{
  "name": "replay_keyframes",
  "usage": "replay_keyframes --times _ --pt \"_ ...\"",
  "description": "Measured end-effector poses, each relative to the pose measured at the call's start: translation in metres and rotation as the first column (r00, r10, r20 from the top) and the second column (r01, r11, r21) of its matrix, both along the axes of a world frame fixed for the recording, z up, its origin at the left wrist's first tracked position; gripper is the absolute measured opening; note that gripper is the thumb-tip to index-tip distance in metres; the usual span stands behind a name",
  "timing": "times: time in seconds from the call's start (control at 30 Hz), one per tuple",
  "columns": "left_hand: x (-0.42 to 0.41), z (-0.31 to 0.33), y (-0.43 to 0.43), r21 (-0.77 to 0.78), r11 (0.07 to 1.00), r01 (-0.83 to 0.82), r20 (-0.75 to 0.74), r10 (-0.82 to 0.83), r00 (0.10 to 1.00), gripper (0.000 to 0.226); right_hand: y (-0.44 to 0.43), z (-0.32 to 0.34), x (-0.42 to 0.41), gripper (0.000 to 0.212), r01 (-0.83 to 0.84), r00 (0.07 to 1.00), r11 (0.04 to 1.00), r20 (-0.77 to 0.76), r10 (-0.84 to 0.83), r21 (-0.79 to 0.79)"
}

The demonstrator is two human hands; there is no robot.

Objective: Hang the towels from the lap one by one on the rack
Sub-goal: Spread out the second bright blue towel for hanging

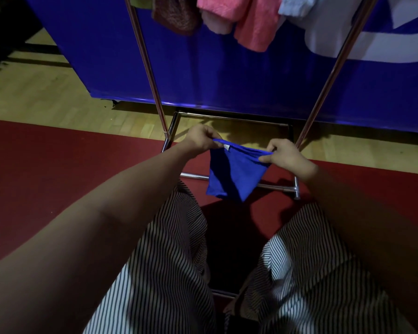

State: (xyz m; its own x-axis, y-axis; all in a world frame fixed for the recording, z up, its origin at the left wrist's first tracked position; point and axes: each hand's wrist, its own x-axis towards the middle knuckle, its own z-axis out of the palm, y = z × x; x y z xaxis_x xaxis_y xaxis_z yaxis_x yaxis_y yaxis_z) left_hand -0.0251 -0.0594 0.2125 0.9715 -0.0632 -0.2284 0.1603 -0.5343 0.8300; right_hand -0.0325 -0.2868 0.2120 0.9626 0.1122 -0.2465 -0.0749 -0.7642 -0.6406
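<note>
The person holds a blue towel (234, 174) stretched between both hands, in front of the rack (145, 61) and low between its two slanting metal poles. The left hand (202, 138) pinches one upper corner of the towel with curled fingers and thumb. The right hand (286, 156) pinches the opposite upper corner the same way, so the top edge runs taut from hand to hand. The rest of the cloth hangs down in a folded point over the rack's near base bar (193, 175), clear of the lap.

A small white tag (226, 147) sits on the towel's top edge just beside the left hand; it is too small for any writing on it to be read.

At the top of the rack, four cloths already hang side by side: a dark red towel (176, 15), a pink towel (217, 10), a coral towel (256, 27) and a pale blue towel (297, 6).

Behind the rack stands a blue panel (101, 44) bearing part of a large white mark (372, 47), which is cut off and cannot be read as a letter or logo.

The rack's base rests partly on a red mat (46, 165) and partly on a wooden floor (34, 97). On the near side of the rack, striped trousers (169, 249) cover the person's knees.
</note>
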Motion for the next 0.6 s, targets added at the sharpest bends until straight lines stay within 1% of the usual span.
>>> replay_keyframes --times 0.07,0.1,0.13,0.17,0.2,0.23,0.27,0.3,0.37,0.43,0.5,0.6 --pt "0.0 0.004 0.002 -0.119 0.993 -0.013 0.027 0.017 0.999 0.007 0.001 0.003 0.0 0.034 0.002 1.0 0.991 0.009 -0.003 0.137" --pt "-0.001 0.007 0.004 -0.188 0.982 -0.008 0.059 0.02 0.998 0.005 0.001 0.004 0.001 0.033 0.029 0.999 0.973 0.03 -0.036 0.228" --pt "0.0 0.008 0.006 -0.242 0.97 0.005 0.097 0.019 0.995 0.013 0.0 0.004 0.002 0.033 0.059 0.995 0.954 0.055 -0.078 0.294" --pt "0.0 0.009 0.009 -0.266 0.964 0.025 0.112 0.006 0.994 0.016 -0.001 0.004 0.002 0.033 0.075 0.992 0.945 0.069 -0.102 0.319" --pt "-0.001 0.009 0.01 -0.246 0.969 0.034 0.092 -0.012 0.996 0.016 -0.001 0.003 0.002 0.034 0.071 0.994 0.954 0.061 -0.093 0.292" --pt "-0.002 0.008 0.012 -0.183 0.982 0.047 0.051 -0.039 0.998 0.012 -0.001 0.002 0.001 0.035 0.049 0.998 0.975 0.029 -0.057 0.216" --pt "-0.004 0.006 0.013 -0.095 0.993 0.072 0.003 -0.072 0.997 0.008 -0.001 -0.001 0.0 0.036 0.03 1.0 0.99 0.001 -0.03 0.141" --pt "-0.005 0.004 0.013 -0.005 0.995 0.102 -0.039 -0.102 0.994 0.006 -0.002 -0.004 -0.001 0.035 0.028 0.999 0.994 -0.022 -0.026 0.101" --pt "-0.006 0.003 0.011 0.078 0.986 0.148 -0.068 -0.143 0.987 0.011 -0.002 -0.005 -0.001 0.033 0.03 0.999 0.993 -0.038 -0.026 0.113" --pt "-0.008 0.005 0.01 0.071 0.986 0.149 -0.057 -0.146 0.988 0.014 0.002 -0.002 -0.002 0.031 -0.013 0.999 0.994 -0.047 0.018 0.11" --pt "-0.009 0.007 0.008 0.028 0.989 0.147 -0.062 -0.145 0.988 0.013 0.005 0.001 -0.004 0.033 -0.055 0.997 0.994 -0.047 0.06 0.099" --pt "-0.009 0.007 0.003 -0.001 0.992 0.124 -0.044 -0.124 0.991 0.02 0.01 0.001 -0.006 0.034 -0.039 0.999 0.995 0.008 0.038 0.096"
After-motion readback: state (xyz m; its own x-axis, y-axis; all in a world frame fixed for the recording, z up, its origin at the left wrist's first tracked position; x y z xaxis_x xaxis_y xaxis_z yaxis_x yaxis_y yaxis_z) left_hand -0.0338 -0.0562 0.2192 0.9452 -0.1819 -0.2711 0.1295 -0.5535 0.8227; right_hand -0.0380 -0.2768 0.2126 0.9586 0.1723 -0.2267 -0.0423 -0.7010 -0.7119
